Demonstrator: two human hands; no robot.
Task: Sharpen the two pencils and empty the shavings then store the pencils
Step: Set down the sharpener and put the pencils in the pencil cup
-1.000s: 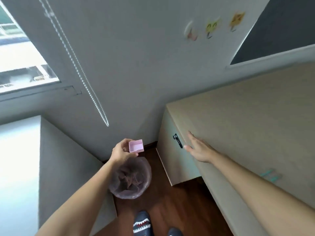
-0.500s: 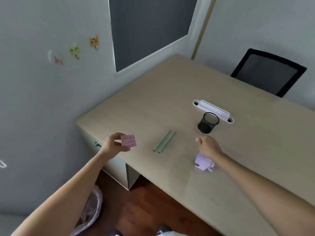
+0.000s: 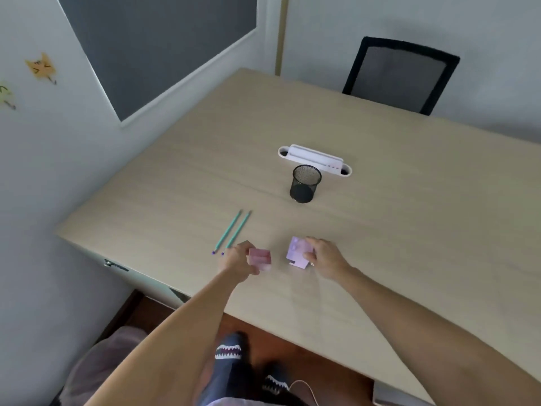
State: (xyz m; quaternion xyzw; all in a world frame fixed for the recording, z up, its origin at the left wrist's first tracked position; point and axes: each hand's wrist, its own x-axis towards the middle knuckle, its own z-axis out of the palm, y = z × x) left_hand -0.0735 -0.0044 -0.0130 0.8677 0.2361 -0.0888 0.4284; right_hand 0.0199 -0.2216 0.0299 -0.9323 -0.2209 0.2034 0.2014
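Two teal pencils (image 3: 233,231) lie side by side on the wooden desk (image 3: 380,230), just left of my hands. My left hand (image 3: 238,262) holds the small pink shavings drawer (image 3: 259,258) over the desk. A short gap to its right, my right hand (image 3: 325,257) grips the lilac sharpener body (image 3: 297,253), which rests on the desk. A black mesh pencil cup (image 3: 304,184) stands upright behind them, toward the middle of the desk.
A white tray-like holder (image 3: 314,159) sits behind the cup. A black mesh chair (image 3: 401,74) stands at the desk's far side. A bin with a plastic liner (image 3: 102,356) is on the floor at lower left, next to my slippered feet (image 3: 228,350).
My view swung from the bin up to the desk. My left hand carried the pink drawer from over the bin to beside the sharpener. My right hand took hold of the sharpener.
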